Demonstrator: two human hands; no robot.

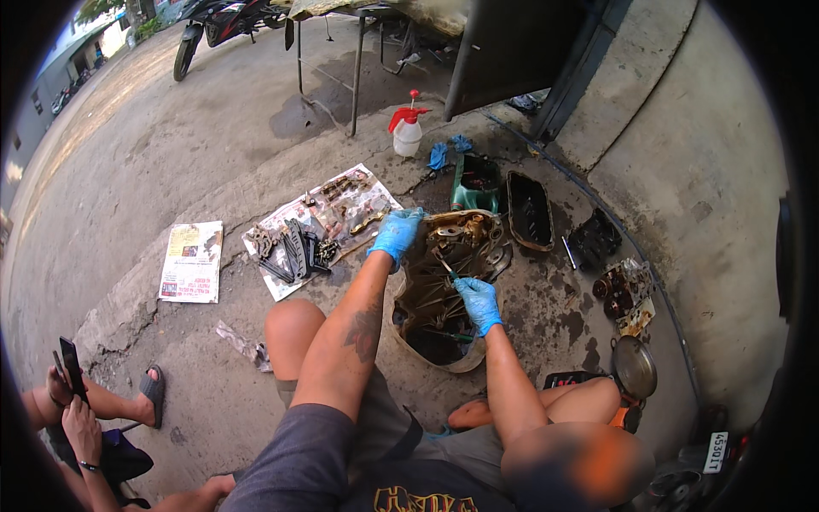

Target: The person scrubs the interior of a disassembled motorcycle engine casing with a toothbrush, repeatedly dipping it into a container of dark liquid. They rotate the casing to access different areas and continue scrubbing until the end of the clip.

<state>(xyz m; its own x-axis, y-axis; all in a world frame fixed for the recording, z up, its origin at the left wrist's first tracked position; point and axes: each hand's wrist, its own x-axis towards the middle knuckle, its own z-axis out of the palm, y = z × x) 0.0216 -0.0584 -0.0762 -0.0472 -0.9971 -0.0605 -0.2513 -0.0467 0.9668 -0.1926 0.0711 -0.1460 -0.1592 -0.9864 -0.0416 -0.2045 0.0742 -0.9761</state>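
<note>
Gloved R hand [479, 305] is closed round a thin hand tool [446, 266], its tip pointing into the big metal casing [416, 294]. Gloved L hand [397, 234] is at the casing's upper-left rim, fingers bent; tips hidden, so can't tell how tight that grip is, or if it pinches anything.

Casing's on the ground right in front of the person, open side up, ribbed inside w/ brownish grime. 2nd tool w/ green handle [461, 338] lies near its lower edge, not held.

Step in hand: prob. scraping or cleaning out the inside, w/ L steadying; can't tell if the tip actually touches metal. Next move prob. calls for a firm L hold on the rim while R works the tip along the ribs, w/ light pressure so it doesn't skid.

Nearby: newspaper w/ loose metal parts [299, 247] off to the L, red-and-white spray bottle [407, 136] beyond, cut-open green container [465, 192] and black pan [531, 213] just past the casing, upper R. Spray might help if grime's stubborn, but that's a guess.
</note>
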